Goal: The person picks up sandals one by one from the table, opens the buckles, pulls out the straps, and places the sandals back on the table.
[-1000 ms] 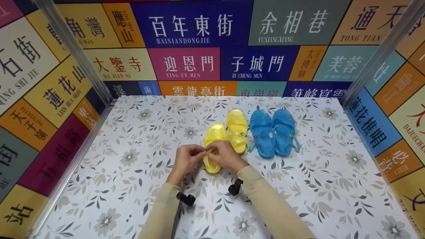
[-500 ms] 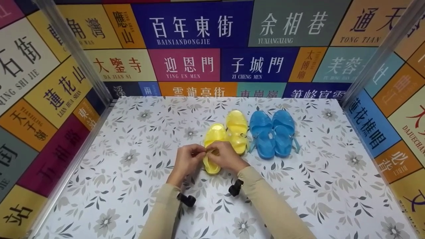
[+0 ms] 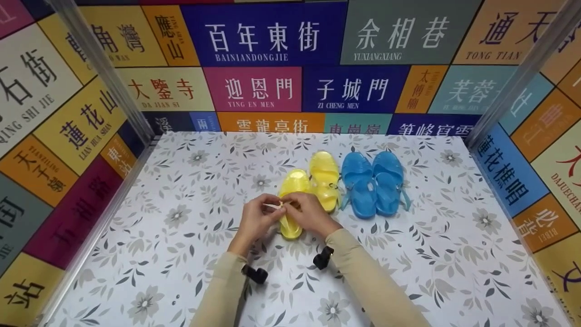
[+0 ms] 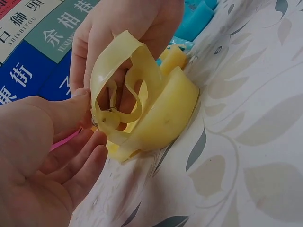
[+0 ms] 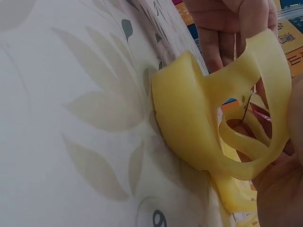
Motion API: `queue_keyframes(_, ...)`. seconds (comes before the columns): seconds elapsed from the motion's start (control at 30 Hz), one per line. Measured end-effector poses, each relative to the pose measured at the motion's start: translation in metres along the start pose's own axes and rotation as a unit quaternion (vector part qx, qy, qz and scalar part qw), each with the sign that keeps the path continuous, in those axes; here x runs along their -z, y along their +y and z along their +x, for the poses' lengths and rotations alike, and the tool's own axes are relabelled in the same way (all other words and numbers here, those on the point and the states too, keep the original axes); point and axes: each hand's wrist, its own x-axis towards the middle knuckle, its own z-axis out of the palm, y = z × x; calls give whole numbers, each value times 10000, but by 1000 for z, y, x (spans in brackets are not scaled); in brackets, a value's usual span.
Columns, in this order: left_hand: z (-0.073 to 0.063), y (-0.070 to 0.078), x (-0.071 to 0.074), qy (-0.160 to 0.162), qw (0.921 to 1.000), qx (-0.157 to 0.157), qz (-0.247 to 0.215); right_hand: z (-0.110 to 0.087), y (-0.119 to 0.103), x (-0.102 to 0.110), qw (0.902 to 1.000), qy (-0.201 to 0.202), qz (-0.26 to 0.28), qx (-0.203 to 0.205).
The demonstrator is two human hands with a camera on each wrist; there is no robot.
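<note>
A yellow jelly sandal lies sole down in front of me, toe pointing away. At its left side my left hand pinches the ankle strap's buckle end; a small metal buckle shows by the fingertips in the left wrist view. Reaching over the sandal from the right, my right hand pinches the looped ankle strap close to the left fingertips. A thin metal prong shows inside the loop in the right wrist view. Fingers hide part of the fastening.
To the right of the held sandal lies the other yellow sandal. Beside it stand two blue sandals, side by side, with straps sticking out. A flower-patterned cloth covers the table. Sign-printed panels wall the back and sides.
Both hands stay at the same spot on the sandal. The left thumb and forefinger have parted a little, and a pale strip of strap now shows between them.
</note>
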Motion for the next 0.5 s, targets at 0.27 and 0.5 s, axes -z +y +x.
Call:
queue_keyframes(0.27,1,1,-2,-97,9999,51,-113,1,-3,1,9996,106,115,-219)
queue_keyframes(0.5,1,2,0,-169,9996,129,-180,3,-6,0,9987,151,353,-335)
